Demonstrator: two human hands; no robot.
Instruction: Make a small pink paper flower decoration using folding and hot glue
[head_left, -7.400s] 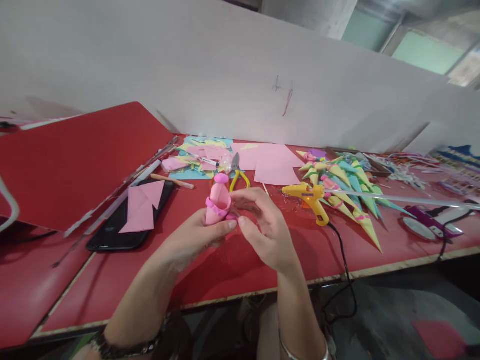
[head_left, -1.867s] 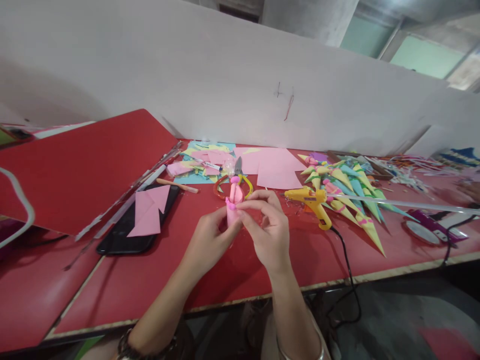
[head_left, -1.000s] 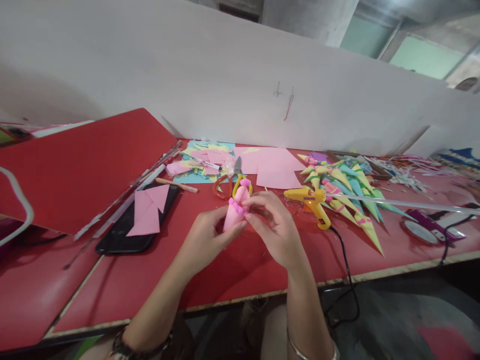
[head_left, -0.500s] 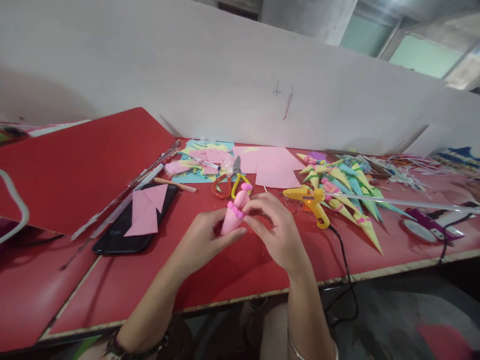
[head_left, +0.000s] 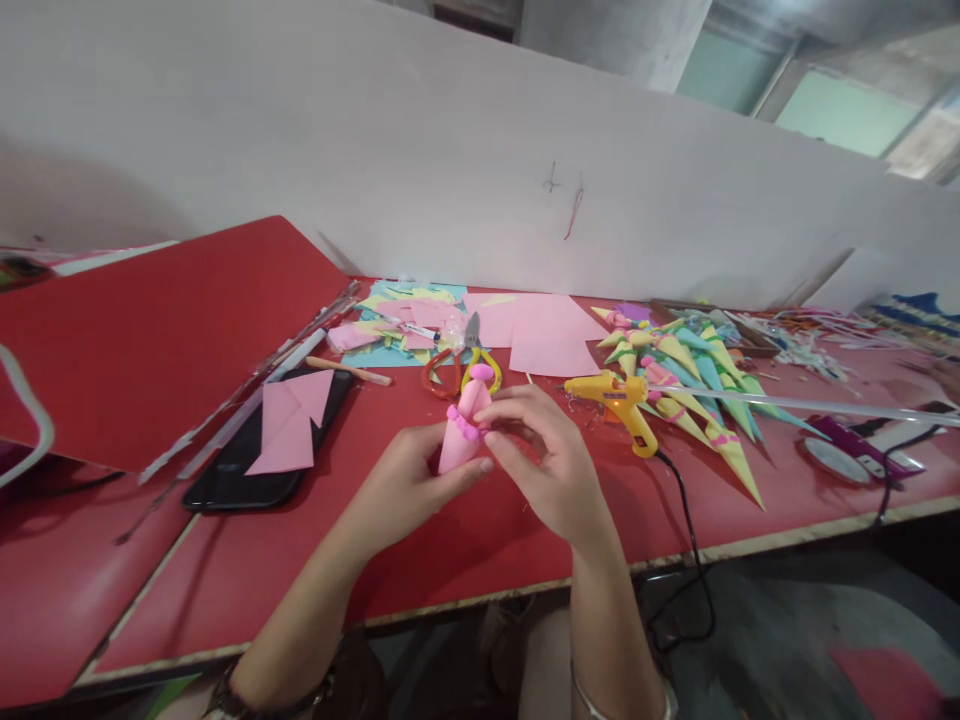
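Observation:
A small pink foam-sheet cone (head_left: 453, 452) with a bright pink scalloped trim (head_left: 463, 422) around it is held upright over the red table. A bright pink blob tops it. My left hand (head_left: 401, 480) is closed round the cone's lower part, the thumb across its near side. From the other side my right hand (head_left: 544, 450) pinches at the right end of the trim with thumb and index finger; its other fingers curl above. Just behind the cone lie scissors (head_left: 478, 362) with red and yellow handles. To the right a yellow glue gun (head_left: 616, 398) rests on its side, a small light glowing.
Cut pink pieces (head_left: 289, 425) lie on a black phone (head_left: 225, 490) at left. Pink sheets (head_left: 551, 340) and scraps (head_left: 412, 320) lie at the back. Finished yellow and green cones (head_left: 735, 470) are heaped at right. The glue gun's black cord (head_left: 690, 520) hangs over the table edge.
The cone has shifted slightly left and stands a little straighter in my left hand. The fingers of my right hand have moved slightly left with it, staying at the trim.

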